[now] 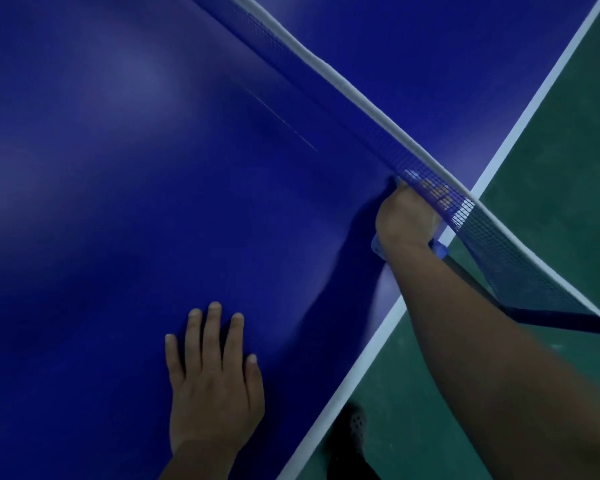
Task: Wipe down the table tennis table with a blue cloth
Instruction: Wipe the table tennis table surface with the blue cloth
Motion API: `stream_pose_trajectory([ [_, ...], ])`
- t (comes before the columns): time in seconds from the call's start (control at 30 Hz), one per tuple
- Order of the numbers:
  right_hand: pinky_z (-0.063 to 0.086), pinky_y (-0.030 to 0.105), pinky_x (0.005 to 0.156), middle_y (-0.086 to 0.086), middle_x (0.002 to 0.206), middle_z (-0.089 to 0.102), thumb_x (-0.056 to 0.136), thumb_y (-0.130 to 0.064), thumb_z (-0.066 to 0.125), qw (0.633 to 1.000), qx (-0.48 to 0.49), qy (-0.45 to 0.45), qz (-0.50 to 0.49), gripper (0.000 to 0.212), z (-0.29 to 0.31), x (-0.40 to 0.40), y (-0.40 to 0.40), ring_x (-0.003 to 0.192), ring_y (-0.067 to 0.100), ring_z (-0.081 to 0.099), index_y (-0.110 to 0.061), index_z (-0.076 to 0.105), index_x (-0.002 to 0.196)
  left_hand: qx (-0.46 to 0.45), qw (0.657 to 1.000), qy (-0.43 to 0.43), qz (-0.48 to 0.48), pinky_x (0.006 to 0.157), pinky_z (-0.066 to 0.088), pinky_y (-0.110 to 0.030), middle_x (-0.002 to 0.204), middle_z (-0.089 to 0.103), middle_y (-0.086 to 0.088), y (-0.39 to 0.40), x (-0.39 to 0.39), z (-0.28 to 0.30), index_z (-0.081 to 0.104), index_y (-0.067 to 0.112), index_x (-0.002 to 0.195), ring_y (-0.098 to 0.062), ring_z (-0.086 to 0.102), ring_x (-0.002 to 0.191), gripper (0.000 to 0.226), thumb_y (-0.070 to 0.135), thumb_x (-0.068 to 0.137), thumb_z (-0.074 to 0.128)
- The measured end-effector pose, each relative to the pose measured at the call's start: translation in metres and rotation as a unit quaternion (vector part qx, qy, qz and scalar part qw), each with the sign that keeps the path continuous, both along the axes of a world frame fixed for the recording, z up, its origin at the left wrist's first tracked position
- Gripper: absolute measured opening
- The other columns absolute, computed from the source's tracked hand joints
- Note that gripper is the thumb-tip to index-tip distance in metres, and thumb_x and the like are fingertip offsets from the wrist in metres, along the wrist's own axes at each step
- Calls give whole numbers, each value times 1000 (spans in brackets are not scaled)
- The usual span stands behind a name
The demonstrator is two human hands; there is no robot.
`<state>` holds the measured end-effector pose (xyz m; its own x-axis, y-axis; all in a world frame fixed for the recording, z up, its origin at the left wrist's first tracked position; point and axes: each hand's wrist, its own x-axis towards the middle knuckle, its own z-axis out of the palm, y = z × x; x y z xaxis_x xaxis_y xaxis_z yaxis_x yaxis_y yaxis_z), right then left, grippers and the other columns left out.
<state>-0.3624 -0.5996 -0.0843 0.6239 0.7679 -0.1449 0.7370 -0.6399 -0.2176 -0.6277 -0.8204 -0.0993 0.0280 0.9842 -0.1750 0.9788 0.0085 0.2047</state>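
— Where is the blue cloth (378, 245) found?
— Bunched under the closed right hand (407, 216), against the net (378, 133) at the tabletop (118, 168) edge.
— And the left hand (215, 375)?
— Laid flat, fingers spread, nothing held; the unwiped surface is judged to lie leftward along the net.

Right hand (407, 216) fingers (433, 190) and blue cloth (378, 245) mostly hidden behind net (378, 133).
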Motion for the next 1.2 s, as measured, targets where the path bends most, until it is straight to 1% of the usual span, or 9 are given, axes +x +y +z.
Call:
stream_pose_trajectory([
  [0.1,42,29,108,15,133,56,101,-21,46,1000,2,25,-13,32,5,-12,14,119,16,54,-6,61,125,4,1000,-3,-7,119,7,-60,158,30,-17,0,-1,1,39,11,145,-36,20,149,59,39,94,33],
  [0.2,35,-7,69,8,149,45,110,-33,27,987,9,150,-51,47,15,-27,31,87,-14,45,-7,40,148,0,1000,-6,-8,118,9,-60,157,32,-17,0,-3,1,39,12,145,-36,21,149,59,39,93,33],
  [0.27,42,7,93,7,141,54,108,-35,32,993,35,39,104,44,11,-47,44,109,9,55,-14,48,143,-4,1000,-8,-6,118,9,-60,158,32,-16,0,-2,1,38,13,146,-35,21,149,59,39,93,34],
  [0.33,48,37,92,-9,111,65,103,-51,36,978,94,-20,183,34,10,-66,50,99,17,61,-33,61,118,-7,1000,-12,-5,117,9,-59,159,31,-15,-1,-2,1,36,14,147,-34,21,149,59,39,93,34],
  [0.5,32,47,116,21,149,46,106,-29,35,889,73,19,451,47,4,-108,42,138,40,40,0,51,139,-6,1000,-21,-4,119,8,-59,159,31,-14,0,-4,1,38,14,146,-33,20,150,58,38,94,33],
  [0.8,28,42,118,16,149,49,103,-38,43,756,54,52,650,52,-8,-94,-98,143,35,37,-3,56,139,4,1000,-28,8,119,10,-58,158,33,-13,1,-2,6,47,12,144,-32,23,149,57,38,96,31],
  [1.0,43,54,109,18,143,54,100,-35,43,844,72,19,531,51,-10,-48,-137,136,41,45,0,59,134,13,999,-41,14,121,9,-57,159,31,-11,-2,-2,7,47,13,145,-30,19,150,59,40,96,29],
  [1.1,34,49,116,25,136,57,100,-25,45,910,88,-32,405,44,-4,-22,-138,131,44,49,5,61,127,21,998,-54,17,122,6,-56,160,30,-10,-2,-2,7,46,14,146,-28,16,151,60,41,95,30],
  [1.2,23,48,119,23,136,54,97,-9,46,918,36,-138,371,29,-1,-25,-114,135,39,41,-3,61,122,29,996,-77,24,123,3,-54,160,28,-8,-2,-3,8,47,16,145,-25,12,152,60,43,95,29],
])
